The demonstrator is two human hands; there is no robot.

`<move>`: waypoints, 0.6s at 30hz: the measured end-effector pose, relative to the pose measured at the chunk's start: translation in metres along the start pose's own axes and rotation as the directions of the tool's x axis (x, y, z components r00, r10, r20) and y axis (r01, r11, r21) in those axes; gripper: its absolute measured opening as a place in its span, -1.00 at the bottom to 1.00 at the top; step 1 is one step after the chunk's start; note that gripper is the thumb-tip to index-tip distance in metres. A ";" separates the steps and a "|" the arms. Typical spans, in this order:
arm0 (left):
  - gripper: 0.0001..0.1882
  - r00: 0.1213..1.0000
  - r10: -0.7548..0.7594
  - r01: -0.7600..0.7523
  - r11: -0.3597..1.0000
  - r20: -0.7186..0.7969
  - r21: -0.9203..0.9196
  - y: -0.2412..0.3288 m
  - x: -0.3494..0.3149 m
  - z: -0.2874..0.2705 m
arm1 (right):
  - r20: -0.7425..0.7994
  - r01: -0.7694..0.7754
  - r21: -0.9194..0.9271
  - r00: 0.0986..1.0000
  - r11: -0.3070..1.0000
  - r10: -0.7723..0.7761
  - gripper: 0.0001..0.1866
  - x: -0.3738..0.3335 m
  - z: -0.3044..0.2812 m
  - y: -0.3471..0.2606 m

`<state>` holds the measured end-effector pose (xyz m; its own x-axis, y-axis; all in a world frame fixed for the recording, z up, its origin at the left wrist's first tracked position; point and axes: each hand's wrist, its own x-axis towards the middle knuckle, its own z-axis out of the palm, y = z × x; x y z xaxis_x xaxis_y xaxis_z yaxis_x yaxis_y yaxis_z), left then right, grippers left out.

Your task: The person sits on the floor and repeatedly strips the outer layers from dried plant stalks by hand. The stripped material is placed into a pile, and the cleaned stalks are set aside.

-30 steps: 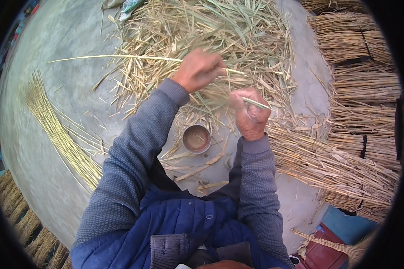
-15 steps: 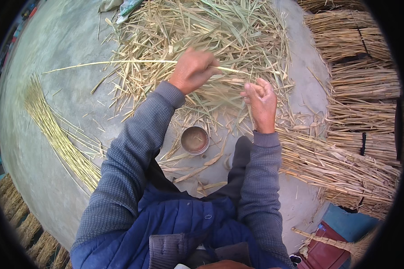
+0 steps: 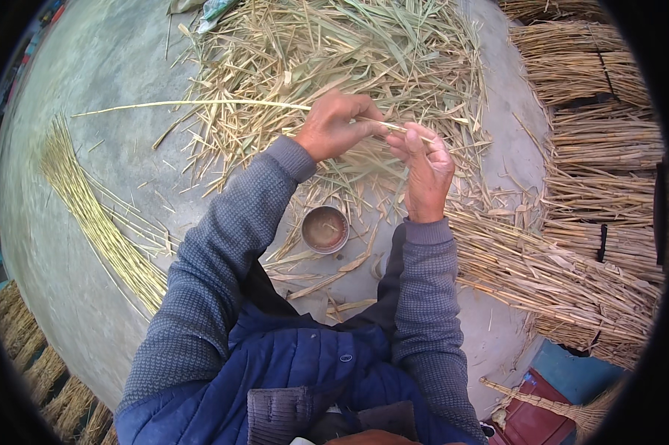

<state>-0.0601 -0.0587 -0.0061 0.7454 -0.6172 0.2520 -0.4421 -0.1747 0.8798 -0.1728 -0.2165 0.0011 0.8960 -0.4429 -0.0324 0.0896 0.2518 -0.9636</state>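
Note:
A long, thin yellow-green stalk point(image 3: 193, 102) stretches sideways across the view, its tip far out to the left. My left hand point(image 3: 338, 124) is closed around it near its right end. Close beside it, my right hand point(image 3: 426, 167) pinches the same stalk's end between thumb and fingers. Beyond both hands spreads a heap of dry and green leaf strips point(image 3: 334, 52). Between my knees a small round metal bowl point(image 3: 325, 230) with brownish contents stands on the floor.
A bundle of peeled stalks point(image 3: 104, 222) lies on the concrete floor point(image 3: 126, 63) at the left. Unpeeled stalks point(image 3: 549, 267) lie right of my right forearm. Tied bundles point(image 3: 605, 141) are stacked along the right edge. A dark red object point(image 3: 535, 419) and a small broom point(image 3: 546, 400) are at lower right.
My left hand has shifted right along the stalk, toward my right hand. My right hand has moved slightly left, and its fingers now meet the stalk's end.

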 end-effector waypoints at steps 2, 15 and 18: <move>-0.84 0.999 -0.031 0.029 0.995 -0.021 -0.099 0.000 -0.001 0.003 | -0.005 -0.048 0.027 0.999 0.999 0.048 -0.69 -0.002 0.001 -0.001; -0.80 0.889 -0.457 0.372 0.736 -0.009 -0.565 0.004 0.001 0.005 | 0.037 0.043 -0.141 0.999 0.989 -0.038 -0.81 -0.005 0.006 0.011; -0.77 0.885 -0.427 0.259 0.782 -0.185 -0.566 0.000 0.008 -0.011 | 0.034 0.025 -0.129 0.999 0.991 -0.021 -0.82 -0.010 0.011 0.015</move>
<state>-0.0488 -0.0548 0.0002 0.9407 -0.3301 -0.0781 0.1299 0.1380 0.9819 -0.1754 -0.1994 -0.0104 0.9082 -0.4186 -0.0033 0.0553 0.1278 -0.9903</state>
